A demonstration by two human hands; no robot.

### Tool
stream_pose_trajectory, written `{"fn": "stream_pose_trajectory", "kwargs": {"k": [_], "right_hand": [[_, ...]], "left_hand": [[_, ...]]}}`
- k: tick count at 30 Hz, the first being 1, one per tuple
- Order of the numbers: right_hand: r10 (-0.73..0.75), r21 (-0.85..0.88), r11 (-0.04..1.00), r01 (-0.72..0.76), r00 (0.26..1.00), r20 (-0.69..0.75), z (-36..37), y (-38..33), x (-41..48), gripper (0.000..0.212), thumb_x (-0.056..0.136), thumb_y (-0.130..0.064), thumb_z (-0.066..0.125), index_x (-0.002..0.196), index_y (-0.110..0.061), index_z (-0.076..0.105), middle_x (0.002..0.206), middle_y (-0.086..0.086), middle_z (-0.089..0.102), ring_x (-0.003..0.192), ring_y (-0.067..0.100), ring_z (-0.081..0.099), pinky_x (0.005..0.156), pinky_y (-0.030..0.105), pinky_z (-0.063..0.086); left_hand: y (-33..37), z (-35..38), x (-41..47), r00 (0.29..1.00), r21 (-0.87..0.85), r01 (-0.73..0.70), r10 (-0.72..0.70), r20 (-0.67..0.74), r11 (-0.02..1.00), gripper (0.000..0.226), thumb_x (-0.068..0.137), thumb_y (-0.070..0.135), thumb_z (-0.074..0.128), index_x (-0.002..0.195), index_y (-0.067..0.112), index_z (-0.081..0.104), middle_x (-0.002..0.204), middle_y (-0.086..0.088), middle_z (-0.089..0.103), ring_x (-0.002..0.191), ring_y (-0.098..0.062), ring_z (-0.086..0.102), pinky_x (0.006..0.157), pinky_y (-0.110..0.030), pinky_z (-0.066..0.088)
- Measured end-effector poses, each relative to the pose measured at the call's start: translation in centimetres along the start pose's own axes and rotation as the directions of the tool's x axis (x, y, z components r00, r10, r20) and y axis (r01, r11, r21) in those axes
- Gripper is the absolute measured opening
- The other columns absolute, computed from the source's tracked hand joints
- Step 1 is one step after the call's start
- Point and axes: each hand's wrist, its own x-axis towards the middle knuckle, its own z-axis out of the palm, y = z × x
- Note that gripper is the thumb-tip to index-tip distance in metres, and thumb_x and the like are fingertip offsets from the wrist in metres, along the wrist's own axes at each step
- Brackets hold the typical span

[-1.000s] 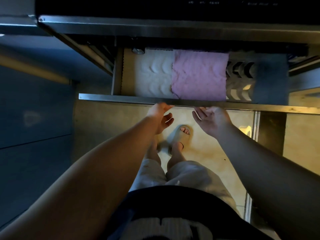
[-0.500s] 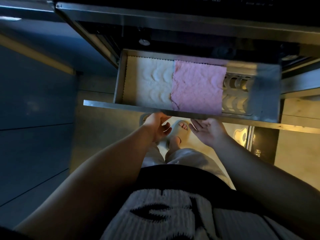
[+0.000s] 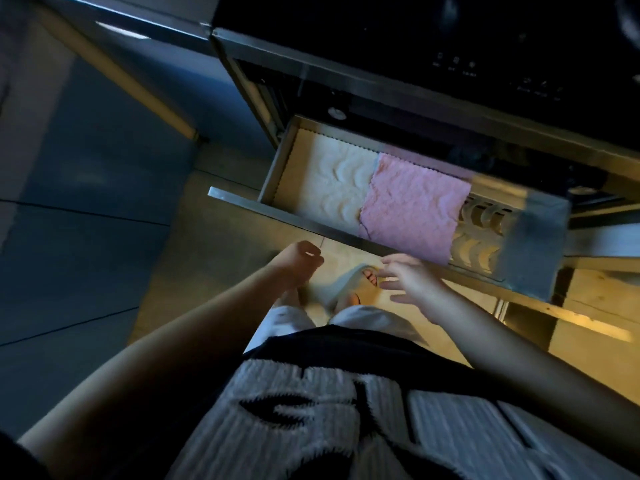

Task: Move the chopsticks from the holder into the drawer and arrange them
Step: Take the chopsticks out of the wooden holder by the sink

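Observation:
A metal drawer (image 3: 239, 200) stands pulled out under a dark countertop. Inside lie a cream cloth (image 3: 334, 183), a pink cloth (image 3: 412, 206) and a slotted white rack (image 3: 479, 233) at the right. No chopsticks and no holder show anywhere. My left hand (image 3: 298, 263) hangs below the drawer's front edge with its fingers curled in, holding nothing. My right hand (image 3: 410, 278) is just below the front edge too, fingers spread and empty. Neither hand touches the drawer.
A dark appliance panel (image 3: 450, 39) with small markings sits above the drawer. Blue-grey cabinet fronts (image 3: 79, 209) fill the left. Below are a lit wooden floor (image 3: 595, 344), my feet in a slipper (image 3: 356, 282), and my striped top.
The drawer has slid further out. Both hands have come off its front edge and dropped a little below it. The view has tilted to the left.

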Motion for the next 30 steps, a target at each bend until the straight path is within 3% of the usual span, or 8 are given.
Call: {"fn": "stream_pose_trajectory", "kwargs": {"k": [2,5,9,12,18,25,30], "right_hand": [[-0.237,-0.222,0.947,0.234,0.971,0.012,1.3,-1.4,-0.9,0.014,0.088,-0.018,0.055,0.097,-0.027,0.061,0.101,0.0,0.067,0.095,0.016,0.064,0.08,0.035,0.049],[-0.483,-0.473,0.742,0.476,0.868,0.116,3.8,-4.0,-2.8,0.031,0.088,-0.017,0.055,0.118,-0.024,0.055,0.105,-0.003,0.062,0.103,0.018,0.061,0.095,0.039,0.048],[-0.628,-0.709,0.318,0.63,0.7,0.34,8.6,-7.8,-6.0,0.044,0.085,-0.035,0.049,0.128,-0.035,0.041,0.128,-0.002,0.053,0.117,0.022,0.05,0.099,0.044,0.043],[-0.731,-0.781,0.034,0.624,0.548,0.406,13.8,-9.8,-8.5,0.053,0.083,-0.043,0.046,0.135,-0.034,0.037,0.138,-0.005,0.044,0.128,0.022,0.038,0.105,0.043,0.031],[-0.738,-0.82,-0.238,0.521,0.452,0.501,27.6,-10.6,-12.5,0.073,0.084,-0.056,0.046,0.147,-0.035,0.015,0.158,0.0,0.016,0.147,0.025,0.006,0.116,0.055,0.003],[-0.653,-0.695,-0.478,0.537,0.311,0.69,45.4,-8.2,-16.7,0.087,0.081,-0.067,0.045,0.149,-0.036,0.001,0.161,0.002,0.0,0.148,0.028,-0.007,0.113,0.059,-0.01],[-0.501,-0.522,-0.637,0.568,0.209,0.84,56.5,-5.9,-19.4,0.088,0.08,-0.065,0.047,0.148,-0.039,-0.001,0.161,0.001,0.004,0.148,0.027,-0.006,0.112,0.058,-0.011]], "left_hand": [[-1.0,-1.3,-2.0,0.993,0.122,-0.077,0.087,-0.076,0.989,0.033,0.095,0.028,0.058,0.125,0.015,0.06,0.126,-0.008,0.062,0.112,-0.026,0.058,0.095,-0.034,0.046],[-3.0,-3.3,-5.0,0.945,0.253,-0.152,0.215,-0.246,0.956,0.036,0.094,0.041,0.053,0.127,0.025,0.055,0.132,-0.002,0.057,0.12,-0.026,0.049,0.099,-0.039,0.043],[-6.6,-6.2,-8.4,0.817,0.372,-0.145,0.323,-0.477,0.917,0.043,0.091,0.054,0.046,0.129,0.035,0.049,0.142,0.005,0.046,0.134,-0.023,0.032,0.106,-0.044,0.029],[-10.2,-9.1,-10.2,0.738,0.387,-0.1,0.329,-0.589,0.917,0.05,0.091,0.063,0.038,0.135,0.039,0.043,0.152,0.006,0.036,0.143,-0.021,0.019,0.113,-0.047,0.02],[-20.4,-15.6,-15.2,0.546,0.295,-0.025,0.26,-0.797,0.955,0.062,0.09,0.071,0.026,0.142,0.039,0.034,0.159,0.004,0.026,0.148,-0.023,0.01,0.116,-0.051,0.01],[-36.2,-20.7,-22.4,0.475,0.111,0.134,0.035,-0.879,0.985,0.077,0.084,0.076,0.019,0.151,0.038,0.017,0.163,0.003,0.01,0.149,-0.024,-0.004,0.116,-0.053,0.001],[-46.3,-21.5,-28.2,0.364,-0.119,0.201,-0.187,-0.913,0.972,0.082,0.08,0.077,0.018,0.152,0.037,0.014,0.163,0.003,0.011,0.149,-0.023,-0.005,0.118,-0.054,0.001]]}}
